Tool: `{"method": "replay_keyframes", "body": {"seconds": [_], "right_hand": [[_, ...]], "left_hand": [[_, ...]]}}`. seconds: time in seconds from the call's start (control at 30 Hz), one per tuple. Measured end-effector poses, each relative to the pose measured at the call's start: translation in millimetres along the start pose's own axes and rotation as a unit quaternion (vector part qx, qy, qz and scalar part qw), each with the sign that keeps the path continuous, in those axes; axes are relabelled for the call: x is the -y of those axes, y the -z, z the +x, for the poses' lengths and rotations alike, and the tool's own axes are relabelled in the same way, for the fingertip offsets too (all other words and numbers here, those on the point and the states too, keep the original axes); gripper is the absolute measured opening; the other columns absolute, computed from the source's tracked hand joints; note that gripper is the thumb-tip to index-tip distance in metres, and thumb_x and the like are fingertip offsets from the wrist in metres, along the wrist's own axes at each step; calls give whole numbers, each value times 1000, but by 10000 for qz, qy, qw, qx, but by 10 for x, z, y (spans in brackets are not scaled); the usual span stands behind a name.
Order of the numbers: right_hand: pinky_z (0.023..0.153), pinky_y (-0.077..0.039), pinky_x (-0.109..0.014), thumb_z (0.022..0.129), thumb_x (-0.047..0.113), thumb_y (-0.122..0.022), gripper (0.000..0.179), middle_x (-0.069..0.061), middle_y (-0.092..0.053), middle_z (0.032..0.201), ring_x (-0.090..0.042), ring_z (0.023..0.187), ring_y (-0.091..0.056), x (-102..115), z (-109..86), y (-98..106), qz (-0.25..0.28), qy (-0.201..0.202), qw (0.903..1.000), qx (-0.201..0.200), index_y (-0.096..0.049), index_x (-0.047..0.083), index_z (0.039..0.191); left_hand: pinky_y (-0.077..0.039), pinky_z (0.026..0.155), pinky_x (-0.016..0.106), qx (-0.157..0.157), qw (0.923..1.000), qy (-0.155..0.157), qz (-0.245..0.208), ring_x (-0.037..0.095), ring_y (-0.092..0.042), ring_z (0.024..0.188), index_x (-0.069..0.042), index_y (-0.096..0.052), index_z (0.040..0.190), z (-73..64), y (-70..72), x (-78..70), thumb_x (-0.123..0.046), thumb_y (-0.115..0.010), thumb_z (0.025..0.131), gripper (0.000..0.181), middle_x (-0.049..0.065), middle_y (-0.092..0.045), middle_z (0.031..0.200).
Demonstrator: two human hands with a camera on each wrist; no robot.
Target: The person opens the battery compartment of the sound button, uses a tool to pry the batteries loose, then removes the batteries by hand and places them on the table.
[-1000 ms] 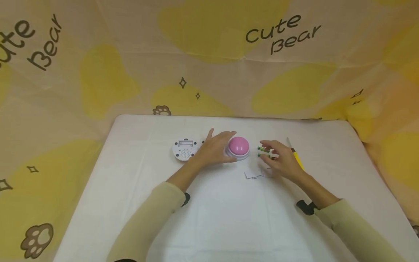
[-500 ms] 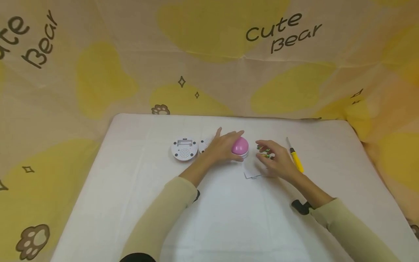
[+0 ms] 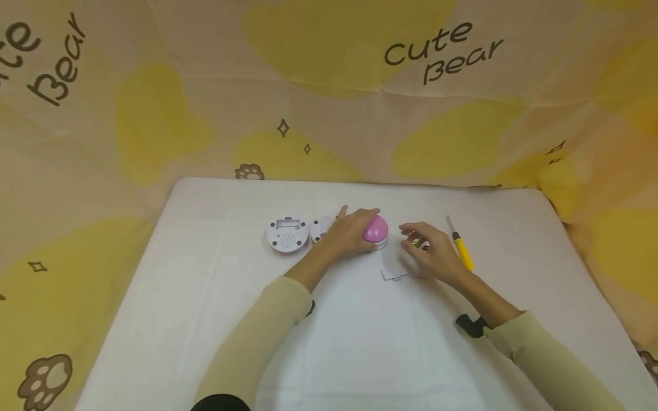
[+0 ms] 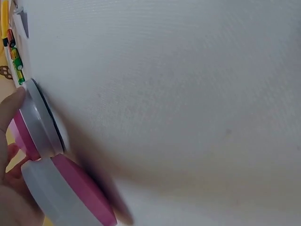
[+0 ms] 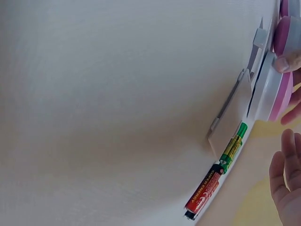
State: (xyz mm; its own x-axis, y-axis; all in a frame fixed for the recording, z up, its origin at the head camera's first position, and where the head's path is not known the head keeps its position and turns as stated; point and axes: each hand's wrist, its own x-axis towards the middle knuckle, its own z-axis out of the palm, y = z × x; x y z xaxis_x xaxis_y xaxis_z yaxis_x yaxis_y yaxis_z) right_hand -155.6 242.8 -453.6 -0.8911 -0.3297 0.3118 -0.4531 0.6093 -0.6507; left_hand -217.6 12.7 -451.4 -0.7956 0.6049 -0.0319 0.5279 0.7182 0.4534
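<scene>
Left arm [image 3: 264, 331]: sleeved short of the wrist, reaching forward and slanting rightward.
Left wrist [image 3: 308, 271]: bare, nearly in line with the arm.
Left grip [image 3: 349, 234]: thumb and fingers bent in a hold, thumb on the near side.
Right arm [image 3: 555, 357]: sleeved likewise, slanting forward and leftward.
Right wrist [image 3: 485, 297]: bare.
Right grip [image 3: 433, 251]: fingers loosely curved, thumb apart from them.

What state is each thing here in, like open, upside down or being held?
Left device: underside up, battery slot uncovered and apparently vacant.
Middle device: underside up, partly hidden.
Pink-domed device: dome up, held.
Batteries: lying loose, outside the devices.
White covers: detached.
Screwdriver: lying down, unheld.
Left grip: curled around the pink-domed device.
Right grip: fingers curved near the batteries, holding nothing.
</scene>
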Motion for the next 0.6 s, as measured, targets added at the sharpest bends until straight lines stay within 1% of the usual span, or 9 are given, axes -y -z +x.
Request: {"method": "replay_keyframes", "body": {"seconds": [0.1, 0.2, 0.3, 0.33, 0.4, 0.47, 0.6], "right_hand": [[75, -56, -46, 90, 0, -70, 31, -16, -70, 110, -22, 90, -63, -2, 1, -1, 2, 5, 10000, -18, -65, -2, 121], [75, -56, -46, 90, 1, -70, 31, -16, -70, 110, -21, 90, -63, 1, -1, 1, 3, -16, 10000, -41, -65, -1, 120], [76, -56, -46, 90, 2, -70, 30, -15, -70, 111, -21, 90, -63, 8, 0, -1, -20, -44, 10000, -40, -65, -1, 120], [76, -56, -45, 91, 2, -70, 31, -15, -70, 111, -21, 91, -63, 12, 1, -2, -36, -49, 10000, -39, -65, 0, 121], [76, -56, -45, 91, 3, -70, 32, -15, -70, 110, -22, 91, -63, 24, 4, -1, -53, -65, 10000, -45, -65, -1, 122], [77, -56, -43, 91, 4, -70, 33, -15, -70, 109, -23, 92, -65, 40, 6, 3, -40, -128, 9999, -52, -64, -1, 123], [77, -57, -34, 93, 10, -69, 35, -13, -70, 112, -27, 94, -68, 79, 2, 13, 119, -454, 9989, -59, -62, 3, 127]], "left_hand": [[-10, 121, 46, -28, 9999, 42, -131, 23, -39, 141, -10, -38, 152, -6, 3, 4, -33, -79, 85, 83, 9, -47, 150], [-27, 117, 43, -140, 9985, 113, -511, 26, -45, 135, -12, -38, 153, -11, 9, 3, -31, -82, 83, 85, 9, -50, 147], [-43, 106, 41, -319, 9941, 282, -994, 26, -51, 127, -14, -38, 153, -18, 23, -1, -30, -84, 80, 88, 10, -53, 143], [-46, 102, 41, -395, 9922, 339, -1129, 26, -53, 125, -15, -38, 153, -18, 30, -2, -30, -84, 79, 88, 10, -54, 141], [-47, 101, 40, -574, 9881, 408, -1365, 25, -54, 123, -16, -39, 152, -17, 55, -5, -32, -85, 78, 89, 10, -55, 140], [-48, 100, 39, -787, 9827, 411, -1623, 24, -56, 122, -15, -40, 151, -20, 88, -11, -32, -85, 77, 88, 9, -56, 139], [-49, 97, 36, -1177, 9693, 329, -2132, 20, -58, 120, -16, -44, 148, -47, 151, -33, -32, -87, 76, 85, 5, -59, 136]]}}
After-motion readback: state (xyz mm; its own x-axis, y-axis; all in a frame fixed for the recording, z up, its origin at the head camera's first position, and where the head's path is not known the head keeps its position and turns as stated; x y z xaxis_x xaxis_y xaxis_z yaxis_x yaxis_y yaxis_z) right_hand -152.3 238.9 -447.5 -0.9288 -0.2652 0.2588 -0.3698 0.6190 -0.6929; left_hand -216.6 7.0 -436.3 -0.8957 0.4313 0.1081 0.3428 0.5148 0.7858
